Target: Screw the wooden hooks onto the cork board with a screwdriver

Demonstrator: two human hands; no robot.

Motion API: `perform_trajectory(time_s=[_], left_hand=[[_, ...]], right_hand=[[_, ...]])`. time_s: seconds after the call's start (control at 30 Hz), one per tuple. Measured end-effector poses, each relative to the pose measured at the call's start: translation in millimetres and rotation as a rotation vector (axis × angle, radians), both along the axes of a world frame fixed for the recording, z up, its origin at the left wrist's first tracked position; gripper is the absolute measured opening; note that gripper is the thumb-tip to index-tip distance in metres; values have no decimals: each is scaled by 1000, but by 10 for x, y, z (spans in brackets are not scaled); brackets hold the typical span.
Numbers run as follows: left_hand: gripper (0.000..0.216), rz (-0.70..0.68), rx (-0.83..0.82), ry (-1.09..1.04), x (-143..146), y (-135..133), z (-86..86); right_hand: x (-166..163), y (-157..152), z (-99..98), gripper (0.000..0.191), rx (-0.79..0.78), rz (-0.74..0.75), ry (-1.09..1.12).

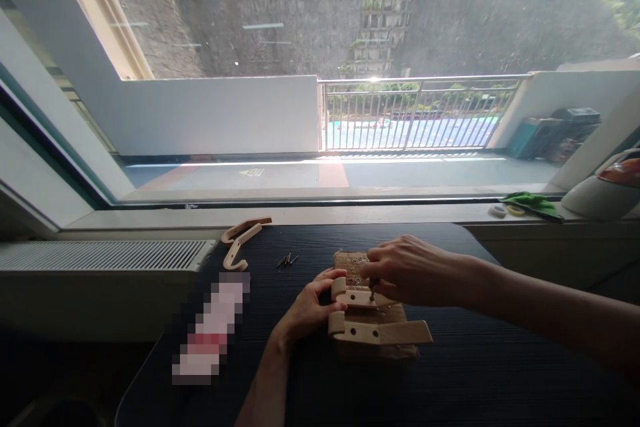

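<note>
A curved pale wooden hook with dark holes lies on a rough wooden board on the dark table. My left hand grips its curled end from the left, fingers behind and thumb in front. Over this hook, my right hand is closed on a thin, dark, screw-like metal piece. Its lower end stands upright at one of the holes; its upper part is hidden in my fingers. Nearer me, a second wooden hook with two dark spots lies across the board, touched by neither hand.
Two more wooden hooks rest at the table's back left. Several loose screws lie right of them. A blurred-out pinkish item is at left. Behind stand a radiator and a sill with tape rolls and a green cloth.
</note>
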State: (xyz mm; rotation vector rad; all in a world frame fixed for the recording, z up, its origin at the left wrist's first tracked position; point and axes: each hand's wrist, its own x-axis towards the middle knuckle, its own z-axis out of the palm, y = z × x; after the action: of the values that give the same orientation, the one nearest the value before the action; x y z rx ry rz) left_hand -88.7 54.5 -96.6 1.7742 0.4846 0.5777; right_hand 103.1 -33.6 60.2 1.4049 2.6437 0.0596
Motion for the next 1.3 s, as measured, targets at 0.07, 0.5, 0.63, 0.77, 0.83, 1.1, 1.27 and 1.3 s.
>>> perform_trajectory(time_s=[0.07,0.5,0.63,0.77,0.83,1.1,1.27,1.3], left_hand=[[28,2,-9,6,1,-2,10],[29,16,-15,12,3,-5,21],[27,10,-19,0,4,-4,16],[26,18,-30,15,6,-16,39],[26,24,-32,22,6,-20,51],[27,13,-11,18,4,-10,47],[27,7,-1,-1,3,-10,19],[28,5,2,-2,2,-9,16]], right_hand=[[16,-3,-6,16,-38,40,-8],[59,96,-55,32,-40,-209,-73],[22,46,-2,12,-27,-120,-92],[-5,26,0,18,-61,-5,-99],[-9,37,-15,19,-74,-3,-90],[85,80,-45,21,-125,-151,-29],[24,17,-67,18,-42,-179,-71],[2,2,-69,14,-17,-161,-82]])
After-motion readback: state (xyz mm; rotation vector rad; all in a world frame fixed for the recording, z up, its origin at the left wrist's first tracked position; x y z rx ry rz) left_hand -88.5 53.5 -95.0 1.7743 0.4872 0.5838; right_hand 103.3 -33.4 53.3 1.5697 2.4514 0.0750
